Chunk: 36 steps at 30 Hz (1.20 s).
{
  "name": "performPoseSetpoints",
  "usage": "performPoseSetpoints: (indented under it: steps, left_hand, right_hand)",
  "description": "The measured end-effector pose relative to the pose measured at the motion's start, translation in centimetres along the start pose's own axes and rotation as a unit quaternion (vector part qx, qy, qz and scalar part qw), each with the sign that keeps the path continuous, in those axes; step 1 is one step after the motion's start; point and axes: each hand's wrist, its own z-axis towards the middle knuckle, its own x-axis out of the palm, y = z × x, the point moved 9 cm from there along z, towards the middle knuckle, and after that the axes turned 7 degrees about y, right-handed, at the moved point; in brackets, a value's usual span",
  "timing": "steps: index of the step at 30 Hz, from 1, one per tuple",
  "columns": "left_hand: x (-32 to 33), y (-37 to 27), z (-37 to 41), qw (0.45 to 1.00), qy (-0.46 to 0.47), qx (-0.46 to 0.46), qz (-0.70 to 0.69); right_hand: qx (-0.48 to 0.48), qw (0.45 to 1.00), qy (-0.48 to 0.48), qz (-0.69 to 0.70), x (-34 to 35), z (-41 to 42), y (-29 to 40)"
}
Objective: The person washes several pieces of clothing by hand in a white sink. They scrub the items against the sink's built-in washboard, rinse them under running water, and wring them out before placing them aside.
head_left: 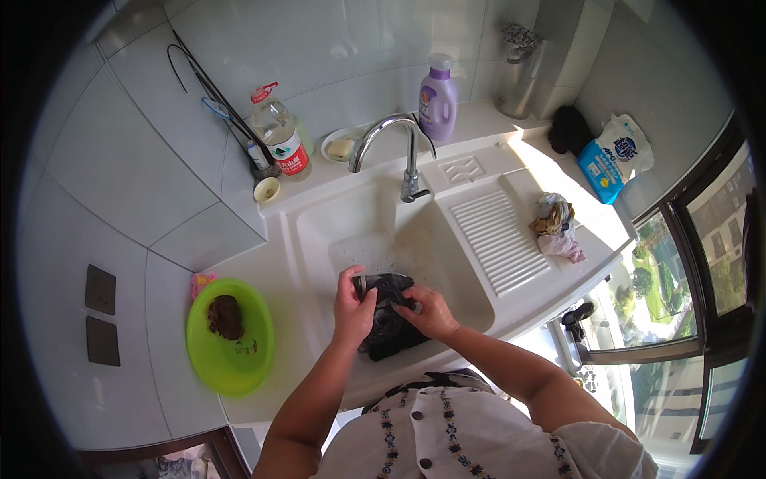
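A wet-looking black cloth point(395, 332) hangs from my hands into the near part of the white laundry sink point(488, 308). On the cloth's left side, my left hand point(354, 305) grips its upper edge between thumb and fingers. My right hand point(428, 311) pinches the same cloth a little to the right. Some shallow, cloudy water with dark specks shows in the basin beyond the hands. Above the far side of the basin arches a chrome faucet point(412, 138); no stream of water shows under its spout.
Left of the sink stands a green plastic basin point(197, 359) holding a brown cloth point(226, 317). Right are a ribbed washboard point(499, 239) and crumpled cloths point(556, 224). Along the back ledge stand a clear plastic bottle point(281, 135), a soap dish point(331, 139) and a purple detergent bottle point(438, 99).
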Motion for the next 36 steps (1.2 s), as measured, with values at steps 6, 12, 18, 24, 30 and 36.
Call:
performPoseSetpoints:
  steps: [6,12,18,24,30,36]
  left_hand:
    - [2.3,-6.4,-1.7,0.959,0.029,0.094,0.264]
    - [1.1,-7.8,-2.4,0.934,0.030,0.119,0.335]
    - [2.2,-11.6,-3.1,0.871,-0.014,0.222,0.437]
    - [-2.8,-3.5,-0.6,0.985,-0.021,0.020,0.169]
    - [-0.6,2.2,-0.5,0.952,-0.088,-0.195,-0.220]
    - [2.2,9.1,-0.6,0.842,-0.160,-0.342,-0.385]
  right_hand:
    - [0.077,0.984,0.017,-0.161,0.5,-0.7,0.6]
    - [-0.085,0.940,-0.053,-0.326,-1.1,-0.7,4.7]
    - [-0.169,0.957,0.016,-0.234,1.2,-0.4,4.2]
    - [0.093,0.979,0.111,0.147,1.3,1.6,-1.9]
    - [0.074,0.966,0.026,0.245,0.5,3.7,-2.8]
    - [0.061,0.988,-0.042,0.139,4.5,5.1,0.7]
